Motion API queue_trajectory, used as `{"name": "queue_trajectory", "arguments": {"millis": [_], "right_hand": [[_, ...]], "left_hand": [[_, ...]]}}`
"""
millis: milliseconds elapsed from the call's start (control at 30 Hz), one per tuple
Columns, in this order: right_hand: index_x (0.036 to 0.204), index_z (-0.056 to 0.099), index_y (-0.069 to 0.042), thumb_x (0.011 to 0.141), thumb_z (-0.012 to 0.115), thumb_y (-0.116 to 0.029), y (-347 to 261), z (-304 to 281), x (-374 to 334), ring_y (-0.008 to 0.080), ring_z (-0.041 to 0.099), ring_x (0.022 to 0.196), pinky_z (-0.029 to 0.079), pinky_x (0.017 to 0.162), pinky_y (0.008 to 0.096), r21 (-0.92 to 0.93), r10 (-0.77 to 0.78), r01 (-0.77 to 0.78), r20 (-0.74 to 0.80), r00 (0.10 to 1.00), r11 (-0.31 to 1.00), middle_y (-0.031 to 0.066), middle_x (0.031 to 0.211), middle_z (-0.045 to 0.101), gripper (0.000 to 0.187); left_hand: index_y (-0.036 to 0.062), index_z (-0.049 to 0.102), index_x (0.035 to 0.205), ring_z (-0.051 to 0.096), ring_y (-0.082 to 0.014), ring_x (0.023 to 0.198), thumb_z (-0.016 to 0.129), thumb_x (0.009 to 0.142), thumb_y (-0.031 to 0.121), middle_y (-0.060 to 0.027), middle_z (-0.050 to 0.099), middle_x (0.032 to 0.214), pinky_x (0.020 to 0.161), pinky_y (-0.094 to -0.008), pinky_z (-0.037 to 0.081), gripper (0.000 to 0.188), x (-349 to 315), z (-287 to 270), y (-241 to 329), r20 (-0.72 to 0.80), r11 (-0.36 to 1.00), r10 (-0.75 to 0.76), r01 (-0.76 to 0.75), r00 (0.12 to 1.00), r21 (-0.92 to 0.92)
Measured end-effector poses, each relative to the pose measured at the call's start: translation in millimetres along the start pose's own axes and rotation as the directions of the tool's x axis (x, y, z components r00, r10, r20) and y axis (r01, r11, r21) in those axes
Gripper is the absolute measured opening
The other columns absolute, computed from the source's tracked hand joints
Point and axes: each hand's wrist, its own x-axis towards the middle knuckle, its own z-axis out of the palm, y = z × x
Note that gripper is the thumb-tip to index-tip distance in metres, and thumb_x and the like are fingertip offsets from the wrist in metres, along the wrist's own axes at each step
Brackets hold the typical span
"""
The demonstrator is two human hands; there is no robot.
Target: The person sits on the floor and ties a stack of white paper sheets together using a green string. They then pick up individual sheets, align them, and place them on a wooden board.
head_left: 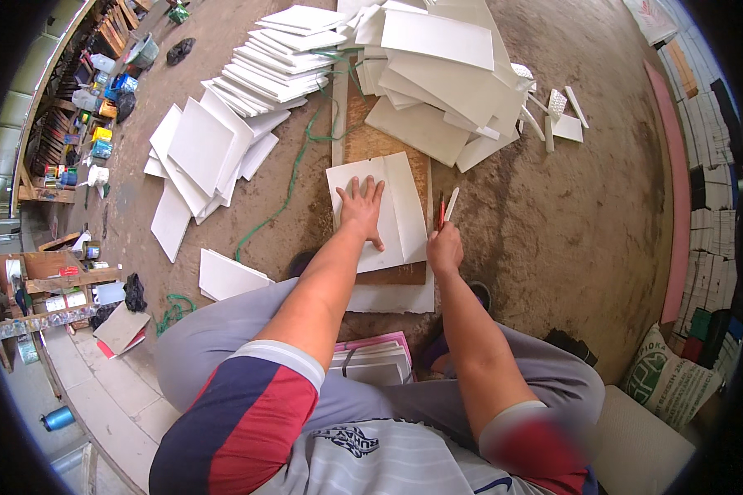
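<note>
My left hand (360, 216) lies flat with fingers spread on a white sheet of board (398, 198), which has a line or fold running down its right part. Under the sheet is a brown wooden board (413, 274). Just right of the sheet, my right hand (445, 247) is closed around a slim red pen-like tool (442, 208) and a slim white pointed piece (452, 204). Both stick up out of the fist, side by side. Their exact kinds are too small to make out.
White sheets lie in a fanned row (276, 62), a loose pile (202, 153) and a large heap (442, 49). Green string (287, 202) trails over the floor. White offcuts (566, 126) lie at the far right. Between my legs stands a bundle of sheets (370, 363).
</note>
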Motion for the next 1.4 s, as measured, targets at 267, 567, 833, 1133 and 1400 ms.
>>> {"name": "queue_trajectory", "arguments": {"millis": [267, 567, 833, 1133, 1400], "right_hand": [[0.12, 0.057, 0.0, 0.098, 0.054, -0.024, 1, 11, -2, 0.0467, 0.067, 0.099, 0.051, 0.087, 0.0543, 0.333, 0.099, -0.038, -0.166, 0.981, 0.942, 0.0263, 0.106, 0.069, 0.032], [0.124, 0.055, -0.007, 0.104, 0.057, -0.028, -47, 11, 2, 0.0466, 0.069, 0.095, 0.053, 0.081, 0.0546, 0.25, -0.087, 0.131, -0.178, 0.98, 0.959, 0.0248, 0.102, 0.072, 0.029], [0.16, 0.036, -0.03, 0.103, 0.046, -0.014, -114, 2, 22, 0.0454, 0.071, 0.096, 0.057, 0.082, 0.0549, -0.129, -0.365, 0.372, 0.072, 0.928, 0.919, 0.0255, 0.115, 0.069, 0.059], [0.159, 0.037, -0.029, 0.1, 0.047, -0.011, -131, 10, 29, 0.0463, 0.071, 0.099, 0.057, 0.083, 0.0555, -0.127, -0.357, 0.368, 0.102, 0.928, 0.921, 0.0263, 0.111, 0.069, 0.062], [0.156, 0.041, -0.017, 0.1, 0.048, -0.012, -145, 13, 31, 0.0469, 0.071, 0.096, 0.056, 0.081, 0.0566, -0.127, -0.37, 0.382, 0.11, 0.922, 0.915, 0.0274, 0.102, 0.07, 0.057]], "left_hand": [[0.0193, -0.002, 0.168, 0.004, -0.0403, 0.16, 0.093, 0.046, 0.07, -0.0079, 0.0, 0.175, 0.113, -0.0766, 0.029, 0.163, -2, 14, -11, -0.06, 0.991, 0.033, -0.041, 0.998, -0.125], [0.01, 0.008, 0.167, 0.013, -0.0493, 0.156, 0.096, 0.043, 0.066, -0.0108, 0.009, 0.174, 0.118, -0.0495, 0.038, 0.163, 3, 12, -6, -0.088, 0.994, 0.078, -0.084, 0.993, -0.074], [0.0086, 0.004, 0.167, 0.015, -0.052, 0.154, 0.097, 0.041, 0.067, -0.0093, 0.003, 0.175, 0.107, -0.0451, 0.047, 0.168, 16, 22, -2, -0.078, 0.996, 0.072, -0.076, 0.994, -0.051], [0.0088, 0.001, 0.167, 0.009, -0.0518, 0.155, 0.099, 0.042, 0.06, -0.0085, 0.004, 0.175, 0.113, -0.0456, 0.043, 0.167, 8, 9, -7, -0.04, 0.991, 0.061, -0.065, 0.997, -0.117], [0.0106, -0.001, 0.167, 0.008, -0.052, 0.156, 0.096, 0.045, 0.067, -0.0086, 0.002, 0.175, 0.107, -0.0458, 0.046, 0.167, 13, 15, -5, -0.013, 0.997, 0.073, -0.074, 0.997, -0.023]]}}
